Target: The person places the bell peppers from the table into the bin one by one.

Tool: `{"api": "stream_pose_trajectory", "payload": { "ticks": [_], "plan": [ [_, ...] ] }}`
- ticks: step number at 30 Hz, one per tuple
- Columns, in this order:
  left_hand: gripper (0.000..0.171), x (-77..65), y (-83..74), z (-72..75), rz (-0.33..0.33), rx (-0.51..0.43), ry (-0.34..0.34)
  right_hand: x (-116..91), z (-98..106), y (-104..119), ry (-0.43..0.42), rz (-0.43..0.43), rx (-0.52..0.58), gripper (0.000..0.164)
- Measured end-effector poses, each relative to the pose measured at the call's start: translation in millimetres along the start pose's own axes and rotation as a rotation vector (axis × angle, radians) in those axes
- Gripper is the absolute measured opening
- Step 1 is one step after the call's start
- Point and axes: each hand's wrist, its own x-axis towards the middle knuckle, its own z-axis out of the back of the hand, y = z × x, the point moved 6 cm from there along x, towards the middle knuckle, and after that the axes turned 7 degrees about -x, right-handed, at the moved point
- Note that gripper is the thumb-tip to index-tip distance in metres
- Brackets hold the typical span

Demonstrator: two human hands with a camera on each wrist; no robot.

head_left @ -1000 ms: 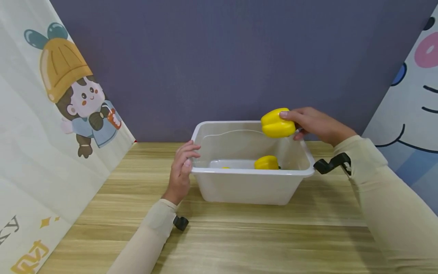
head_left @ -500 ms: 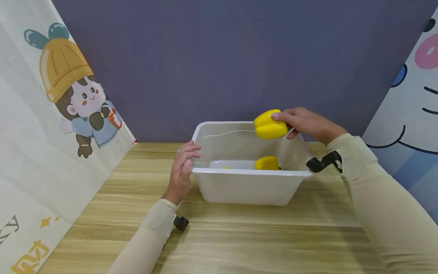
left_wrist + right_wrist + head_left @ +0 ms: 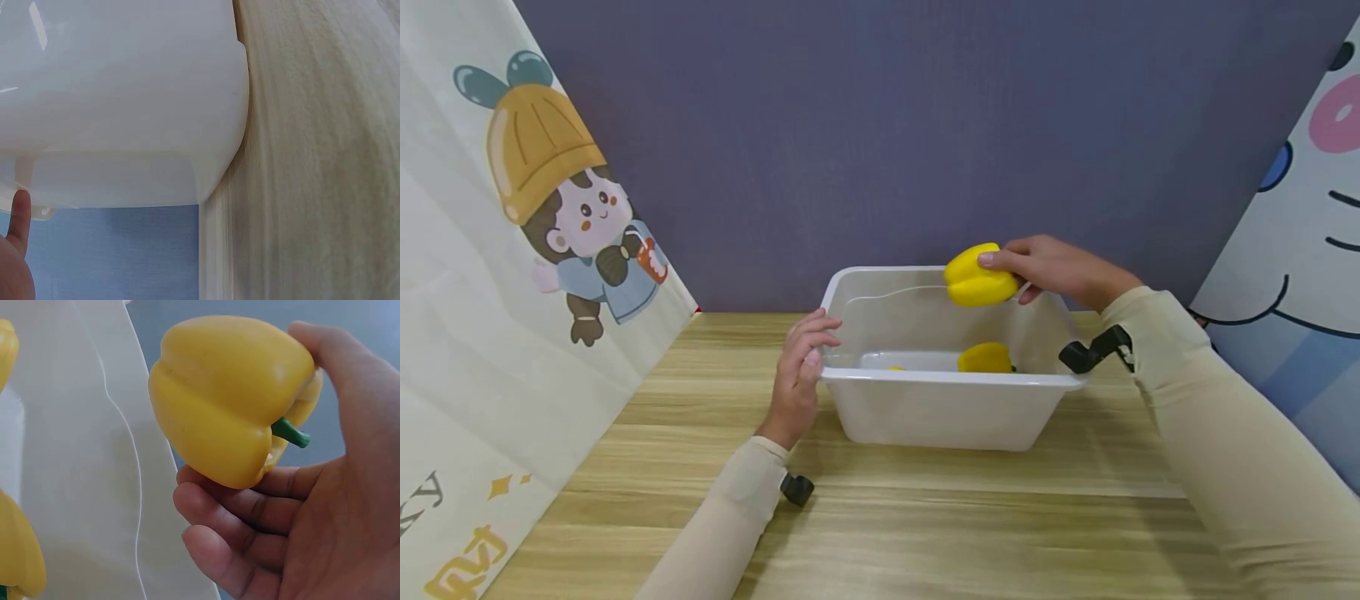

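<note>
My right hand (image 3: 1052,267) holds a yellow bell pepper (image 3: 979,279) over the back right part of a white plastic tub (image 3: 936,408). In the right wrist view the pepper's green stem (image 3: 290,432) points toward the palm, with thumb and fingers on its sides. Another yellow bell pepper (image 3: 987,358) lies inside the tub on the right. A small yellow piece (image 3: 896,367) shows farther left, mostly hidden by the front rim. My left hand (image 3: 797,367) rests at the tub's left rim with loosely extended fingers. The left wrist view has one straight finger (image 3: 20,219) against the tub.
The tub stands on a wood-grain table (image 3: 925,525), close to a dark blue-grey wall (image 3: 910,133) behind it. White panels with cartoon prints flank the table: a child in a yellow hat (image 3: 542,150) on the left, a large printed face (image 3: 1300,275) on the right.
My right hand has moved left with the bell pepper, from near the tub's back right corner to farther in over the tub. My left hand has stayed at the rim.
</note>
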Motion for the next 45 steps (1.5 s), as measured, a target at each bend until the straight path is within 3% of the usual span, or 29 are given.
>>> {"api": "stream_pose_trajectory", "payload": {
  "ticks": [15, 28, 45],
  "plan": [
    [0.031, -3.5, -5.8, 6.5, -0.002, -0.011, 0.017, -0.5, -17.9, 14.2, 0.005, -0.013, -0.096, 0.078],
    [0.030, -3.5, -8.0, 5.7, 0.000, -0.020, 0.017, 6.1, -24.8, 13.6, 0.054, -0.028, -0.098, 0.087],
    [0.031, -5.0, -5.0, 5.7, -0.006, -0.011, 0.013, 13.2, -31.7, 19.3, 0.071, -0.009, -0.183, 0.090]
  ]
}}
